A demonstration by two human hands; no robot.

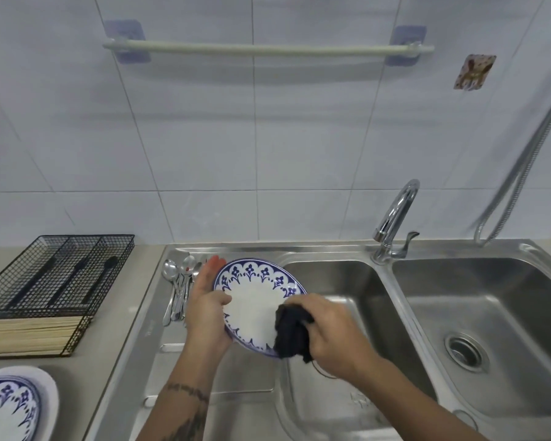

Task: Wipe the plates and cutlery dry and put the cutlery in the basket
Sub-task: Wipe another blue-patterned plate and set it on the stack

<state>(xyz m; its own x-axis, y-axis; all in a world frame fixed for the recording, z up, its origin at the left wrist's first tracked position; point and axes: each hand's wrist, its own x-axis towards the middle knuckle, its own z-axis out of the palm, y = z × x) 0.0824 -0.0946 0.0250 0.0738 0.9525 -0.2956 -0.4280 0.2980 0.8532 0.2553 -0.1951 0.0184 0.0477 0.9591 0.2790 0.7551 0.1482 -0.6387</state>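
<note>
My left hand (208, 308) grips the left rim of a white plate with a blue flower border (252, 300), held tilted above the sink's drainboard. My right hand (328, 332) is closed on a dark cloth (291, 334) that presses against the plate's lower right part. Several metal spoons (177, 288) lie on the drainboard just left of my left hand. A black wire basket (58, 275) with black-handled cutlery inside stands on the counter at the left.
A double steel sink (477, 313) fills the right side, with a chrome tap (395, 218) behind it. Another blue-and-white plate (10, 405) rests on the counter at the bottom left. A stack of wooden boards (29, 335) lies under the basket.
</note>
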